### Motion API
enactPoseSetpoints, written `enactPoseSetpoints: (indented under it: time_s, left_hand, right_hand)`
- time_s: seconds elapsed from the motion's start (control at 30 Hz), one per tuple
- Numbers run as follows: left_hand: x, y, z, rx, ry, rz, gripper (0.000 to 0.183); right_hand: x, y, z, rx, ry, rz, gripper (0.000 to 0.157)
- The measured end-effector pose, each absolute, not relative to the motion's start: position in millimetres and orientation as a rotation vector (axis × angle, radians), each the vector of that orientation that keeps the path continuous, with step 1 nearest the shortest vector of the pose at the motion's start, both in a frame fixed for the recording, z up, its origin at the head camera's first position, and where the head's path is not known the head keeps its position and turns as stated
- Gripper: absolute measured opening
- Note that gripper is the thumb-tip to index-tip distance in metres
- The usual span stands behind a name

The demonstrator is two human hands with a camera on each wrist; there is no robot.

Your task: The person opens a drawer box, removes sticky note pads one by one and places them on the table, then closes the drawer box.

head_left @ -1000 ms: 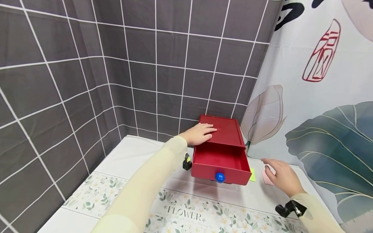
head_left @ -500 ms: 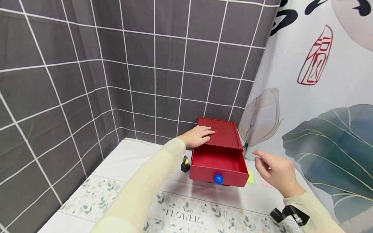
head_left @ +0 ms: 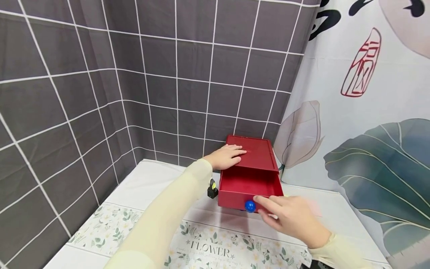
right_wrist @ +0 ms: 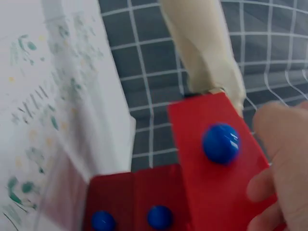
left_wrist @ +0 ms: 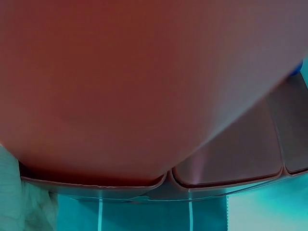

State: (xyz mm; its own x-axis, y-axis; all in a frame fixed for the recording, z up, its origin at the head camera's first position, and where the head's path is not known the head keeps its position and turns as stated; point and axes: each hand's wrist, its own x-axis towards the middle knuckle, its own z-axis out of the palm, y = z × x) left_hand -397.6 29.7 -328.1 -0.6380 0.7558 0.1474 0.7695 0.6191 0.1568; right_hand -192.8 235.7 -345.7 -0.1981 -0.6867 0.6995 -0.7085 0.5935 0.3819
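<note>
The right hand (head_left: 291,216) reaches inward, fingers (head_left: 267,203) apparently beside the blue knob (head_left: 249,206).

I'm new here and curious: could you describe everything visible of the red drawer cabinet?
The red drawer cabinet stands upright on the white tabletop, before a dark gridded cloth. It looks smooth, perhaps plastic, with a rim around its top. The top drawer stands open, with a round blue knob on its front; two lower drawers, also blue-knobbed, appear shut. The left hand rests on the cabinet's top; the right hand is near the open drawer's knob, not gripping it.
</note>
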Motion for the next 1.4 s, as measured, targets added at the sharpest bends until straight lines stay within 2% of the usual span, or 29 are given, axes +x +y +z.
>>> enactPoseSetpoints:
  time_s: [0.27, 0.67, 1.4]
  left_hand:
    - [-394, 27, -329, -1.311, -2.76, -0.341, 0.045]
    - [-395, 28, -324, -1.33, -2.769, -0.385, 0.045]
    - [-399, 30, -324, -1.34, -2.801, -0.406, 0.045]
  right_hand:
    - [-196, 214, -369, 1.04, -2.099, 0.02, 0.034]
    - [-203, 205, -377, 0.939, -2.113, 0.027, 0.024]
    - [-211, 207, -374, 0.913, -2.14, 0.049, 0.024]
